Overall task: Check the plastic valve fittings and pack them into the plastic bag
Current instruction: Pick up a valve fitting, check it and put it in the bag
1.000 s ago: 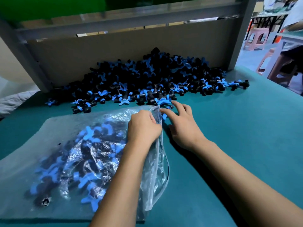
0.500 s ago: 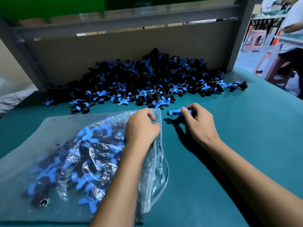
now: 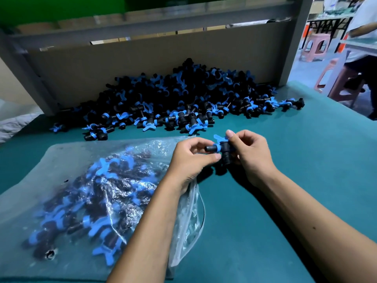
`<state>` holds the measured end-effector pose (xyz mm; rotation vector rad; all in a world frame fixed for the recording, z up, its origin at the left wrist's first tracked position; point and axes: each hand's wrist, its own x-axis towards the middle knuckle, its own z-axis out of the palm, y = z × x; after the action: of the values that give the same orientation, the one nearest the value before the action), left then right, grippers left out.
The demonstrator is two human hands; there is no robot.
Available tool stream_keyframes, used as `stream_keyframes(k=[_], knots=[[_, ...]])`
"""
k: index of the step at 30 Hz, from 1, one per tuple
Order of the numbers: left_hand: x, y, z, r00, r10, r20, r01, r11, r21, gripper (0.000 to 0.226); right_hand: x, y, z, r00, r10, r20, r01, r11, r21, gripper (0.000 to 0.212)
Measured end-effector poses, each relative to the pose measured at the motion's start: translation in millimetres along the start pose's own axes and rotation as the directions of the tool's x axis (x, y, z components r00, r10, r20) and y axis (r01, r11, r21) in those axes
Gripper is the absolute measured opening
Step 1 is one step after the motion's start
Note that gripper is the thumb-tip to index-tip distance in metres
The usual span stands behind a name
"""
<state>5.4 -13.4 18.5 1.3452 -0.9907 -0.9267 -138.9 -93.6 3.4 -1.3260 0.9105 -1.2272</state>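
One black valve fitting [image 3: 221, 149] with a blue handle is held between both hands just above the green table. My left hand [image 3: 190, 160] pinches its left stub while my right hand [image 3: 252, 154] grips its body and blue handle. Under my left forearm lies the clear plastic bag [image 3: 85, 193], its mouth facing right and several black and blue fittings inside. A big pile of loose valve fittings [image 3: 183, 103] lies at the back of the table against a cardboard panel.
The green table [image 3: 295, 160] stretches out to the right of my hands. A grey frame post [image 3: 293, 41] and cardboard panel [image 3: 122, 64] close off the back. At far right are pink stools [image 3: 315, 48] and a seated person [image 3: 365, 37].
My right hand picked one fitting off the pile's edge and brought it toward me. My left hand let go of the bag's mouth and took hold of the fitting too.
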Motion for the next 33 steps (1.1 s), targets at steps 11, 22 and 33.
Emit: stream_keyframes(k=[11, 22, 33], knots=[[4, -15, 3, 0.987, -0.085, -0.136, 0.045, 0.961, -0.273, 0.014, 0, 3, -9, 0.966, -0.030, 0.258, 0.006, 0.995, 0.095, 0.012], [6, -8, -11, 0.969, -0.154, -0.192, 0.090, 0.948, -0.307, 0.013, 4, 5, -6, 0.997, 0.071, -0.004, -0.069, 0.970, 0.233, 0.006], [3, -4, 6, 0.964, -0.117, -0.239, 0.050, 0.962, -0.269, 0.016, -9, 3, 3, 0.966, -0.169, 0.196, 0.223, 0.927, -0.302, 0.028]])
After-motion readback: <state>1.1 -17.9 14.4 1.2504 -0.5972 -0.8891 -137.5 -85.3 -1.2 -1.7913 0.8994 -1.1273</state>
